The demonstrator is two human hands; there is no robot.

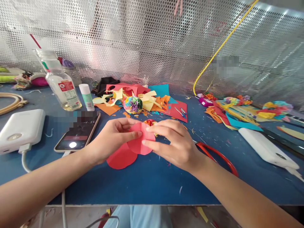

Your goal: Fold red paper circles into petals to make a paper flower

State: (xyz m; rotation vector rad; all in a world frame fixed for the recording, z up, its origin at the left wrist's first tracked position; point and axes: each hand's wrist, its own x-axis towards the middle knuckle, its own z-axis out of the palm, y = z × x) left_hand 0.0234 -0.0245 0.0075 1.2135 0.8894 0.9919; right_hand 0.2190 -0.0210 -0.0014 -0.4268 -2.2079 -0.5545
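Between my two hands is a pinkish-red paper circle (137, 144), creased down its middle and raised off the table. My left hand (114, 137) pinches its left side, thumb in front. The fingers of my right hand (175, 142) close on its right edge. Beneath it, a second red paper circle (122, 158) lies flat on the blue table. Just behind the hands sits a small red and yellow paper piece (150, 122), partly hidden. Red-handled scissors (220, 155) rest beside my right wrist, their blades mostly covered by it.
Behind lie a multicoloured paper flower ball (133, 104), paper scraps (116, 96) and a glue stick (86, 97). At left are a glass bottle (64, 88), a phone (79, 133) and a white power bank (23, 128). Another power bank (268, 148) lies right. Perforated metal sheeting (142, 41) backs the table.
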